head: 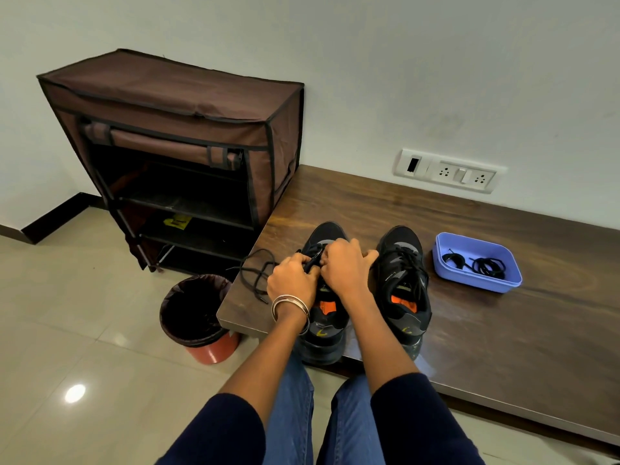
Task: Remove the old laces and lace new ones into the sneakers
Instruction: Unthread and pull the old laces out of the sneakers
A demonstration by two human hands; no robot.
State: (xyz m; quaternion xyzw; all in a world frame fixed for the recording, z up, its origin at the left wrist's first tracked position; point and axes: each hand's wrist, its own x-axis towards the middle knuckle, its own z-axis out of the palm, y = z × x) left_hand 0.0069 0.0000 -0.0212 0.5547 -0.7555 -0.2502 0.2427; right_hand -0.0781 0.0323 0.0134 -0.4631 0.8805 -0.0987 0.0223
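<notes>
Two black sneakers with orange insole labels stand side by side on a dark wooden bench [503, 330], toes toward the wall. Both hands are over the left sneaker [327, 236]. My left hand [291, 280] pinches a black lace [256, 273] at the eyelets; the lace's free length trails left across the bench. My right hand [345, 266] rests curled on the tongue area, fingers at the same lace. The right sneaker [402, 280] is still fully laced. A blue tray [476, 263] to its right holds coiled black laces [488, 266].
A bin [198, 317] with a black liner stands on the tiled floor by the bench's left end. A brown fabric shoe rack [181, 156] stands against the wall behind it. A wall socket plate [449, 171] sits above the bench.
</notes>
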